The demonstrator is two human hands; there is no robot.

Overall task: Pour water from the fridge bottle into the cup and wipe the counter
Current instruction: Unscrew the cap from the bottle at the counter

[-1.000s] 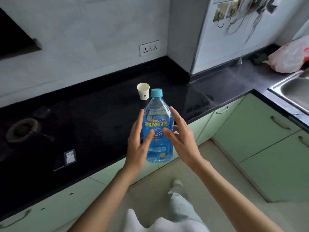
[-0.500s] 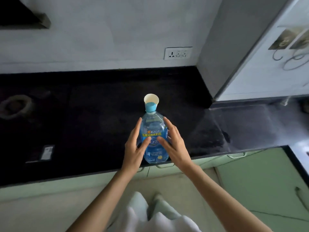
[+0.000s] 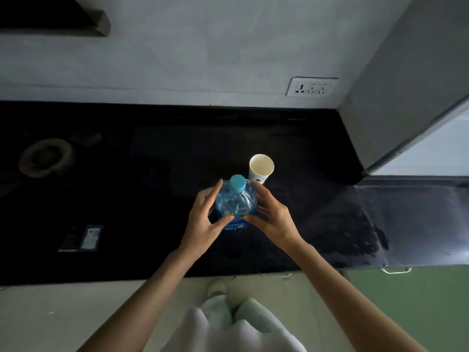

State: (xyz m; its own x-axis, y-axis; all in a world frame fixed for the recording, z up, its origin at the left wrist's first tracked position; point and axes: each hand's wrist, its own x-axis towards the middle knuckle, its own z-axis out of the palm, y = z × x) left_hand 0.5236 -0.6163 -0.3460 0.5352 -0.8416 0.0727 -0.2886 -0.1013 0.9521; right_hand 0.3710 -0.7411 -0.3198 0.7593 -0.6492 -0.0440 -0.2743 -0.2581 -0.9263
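Bottle held in both hands over the worktop, cap on, cup waiting just behind.

You have the bottle (image 3: 234, 208) upright between your left hand (image 3: 203, 224) and your right hand (image 3: 272, 219), fingers of each grip curled loosely round its sides, thumbs meeting on the label. That two-handed hold likely steadies a full, heavy bottle; whether its base rests on the dark worktop (image 3: 157, 174) you cannot tell from above. The blue cap (image 3: 237, 183) is on, so no pouring yet. The empty paper cup (image 3: 261, 168) stands open-mouthed just beyond the bottle, near enough for a short tilt once you free a hand to unscrew.
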